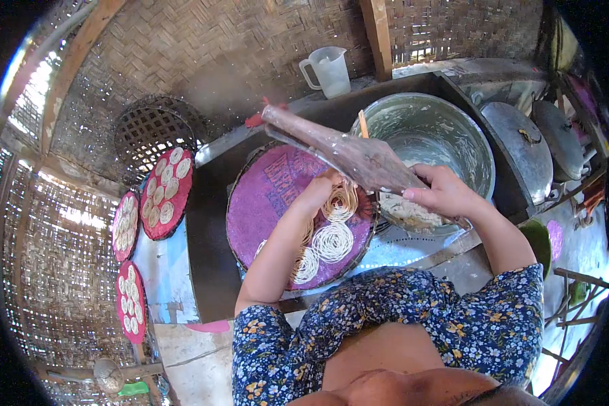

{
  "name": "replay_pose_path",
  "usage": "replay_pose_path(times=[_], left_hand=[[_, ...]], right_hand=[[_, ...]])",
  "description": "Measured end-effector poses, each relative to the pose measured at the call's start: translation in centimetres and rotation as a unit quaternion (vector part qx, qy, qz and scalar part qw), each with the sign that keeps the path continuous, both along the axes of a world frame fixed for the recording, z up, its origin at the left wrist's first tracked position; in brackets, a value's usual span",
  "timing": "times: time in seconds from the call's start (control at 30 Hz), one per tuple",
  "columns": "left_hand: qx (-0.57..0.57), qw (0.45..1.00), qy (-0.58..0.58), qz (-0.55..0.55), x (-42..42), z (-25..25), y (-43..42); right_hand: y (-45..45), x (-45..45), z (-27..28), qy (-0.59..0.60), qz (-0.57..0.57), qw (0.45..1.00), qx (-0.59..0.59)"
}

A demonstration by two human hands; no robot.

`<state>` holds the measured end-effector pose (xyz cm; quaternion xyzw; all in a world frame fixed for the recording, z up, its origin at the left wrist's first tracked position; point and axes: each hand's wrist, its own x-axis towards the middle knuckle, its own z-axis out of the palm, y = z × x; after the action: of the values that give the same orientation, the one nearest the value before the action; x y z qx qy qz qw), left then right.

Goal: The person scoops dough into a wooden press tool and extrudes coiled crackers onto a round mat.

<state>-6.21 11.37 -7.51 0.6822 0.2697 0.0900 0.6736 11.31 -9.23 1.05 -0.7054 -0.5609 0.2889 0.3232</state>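
Note:
My right hand [443, 189] is closed around the near end of a long, dough-smeared wooden tool [348, 152], which slants up to the left. Under the tool's middle, my left hand [326, 186] has its fingers curled; what they grip is hidden. Thin pale dough strands [342, 198] hang beside that hand and coil below it. Round spirals of white strands [333, 242] lie on a purple cloth-covered round tray [250, 216], partly behind my left forearm. A large metal basin [477, 145] with pale dough [413, 211] in it stands near my right hand.
A translucent measuring jug [330, 71] stands behind the tray. Several red round trays [162, 223] bearing spirals are at the left, with a dark woven basket [152, 132] behind. Metal lids [514, 145] lean at the right. A stick [363, 124] pokes up by the basin.

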Motion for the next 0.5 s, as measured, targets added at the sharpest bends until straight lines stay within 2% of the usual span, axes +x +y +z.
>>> replay_pose_path(times=[0.03, 0.13, 0.17, 0.2, 0.27, 0.37, 0.47, 0.5], left_hand=[[0.022, 1.0, -0.011, 0.006, -0.1, -1.1, 0.7], [0.192, 0.979, 0.072, -0.018, -1.0, -3.7, 3.2], [0.17, 0.983, 0.057, 0.023, -1.5, -3.8, 3.0], [0.226, 0.97, 0.09, 0.017, -1.9, -3.9, 2.9], [0.335, 0.93, 0.155, 0.005, -2.9, -3.4, 2.6], [0.479, 0.858, 0.181, -0.038, -4.7, -0.7, 0.3], [0.592, 0.772, 0.231, -0.03, -5.7, 0.7, -0.6], [0.605, 0.764, 0.224, 0.011, -6.0, 0.8, -0.4]], right_hand=[[0.1, 0.1, -0.3, 0.012, -0.013, 1.0, -0.002], [0.0, 0.7, -0.7, 0.042, -0.041, 0.998, 0.0], [-0.1, 0.7, -0.7, 0.047, -0.044, 0.998, 0.005], [-0.2, 0.8, -0.7, 0.053, -0.048, 0.997, 0.011], [-0.4, 1.0, -0.8, 0.069, -0.058, 0.996, 0.005], [-0.7, 1.2, -1.0, 0.078, -0.062, 0.995, 0.02], [-1.0, 0.8, -0.3, 0.105, -0.068, 0.992, 0.007], [-1.0, 0.6, -0.2, 0.119, -0.071, 0.99, -0.004]])
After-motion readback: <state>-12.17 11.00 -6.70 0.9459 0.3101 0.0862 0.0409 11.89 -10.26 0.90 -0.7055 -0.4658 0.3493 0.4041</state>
